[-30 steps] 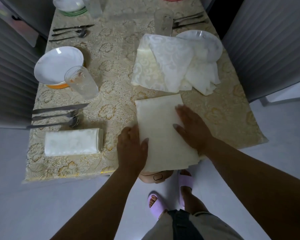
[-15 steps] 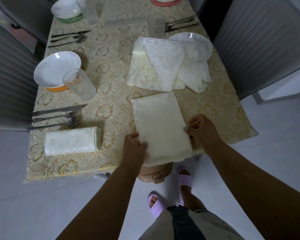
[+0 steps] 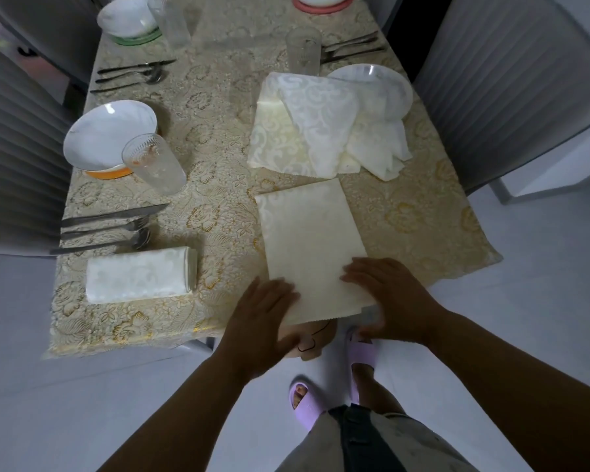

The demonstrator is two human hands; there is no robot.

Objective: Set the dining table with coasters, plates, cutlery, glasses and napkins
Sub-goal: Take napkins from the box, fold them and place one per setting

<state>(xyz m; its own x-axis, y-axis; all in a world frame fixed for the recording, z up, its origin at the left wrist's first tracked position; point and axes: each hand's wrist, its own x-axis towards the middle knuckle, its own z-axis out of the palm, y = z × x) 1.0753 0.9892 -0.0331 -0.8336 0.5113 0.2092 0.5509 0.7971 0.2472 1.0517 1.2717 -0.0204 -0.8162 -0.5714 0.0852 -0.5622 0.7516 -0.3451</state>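
My left hand (image 3: 263,308) and right hand (image 3: 389,294) lie spread, flat on the half-folded napkin (image 3: 309,240) at the bench's near edge; one place on the left looks finished, with its folded napkin (image 3: 140,274) laid, while unfolded napkins (image 3: 321,127) wait beyond.

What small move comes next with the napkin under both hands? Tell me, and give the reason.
Probably fold the flat napkin once more lengthwise. Both the left hand and right hand lie flat on its near end, and it is wider than the finished folded napkin lying by the cutlery.
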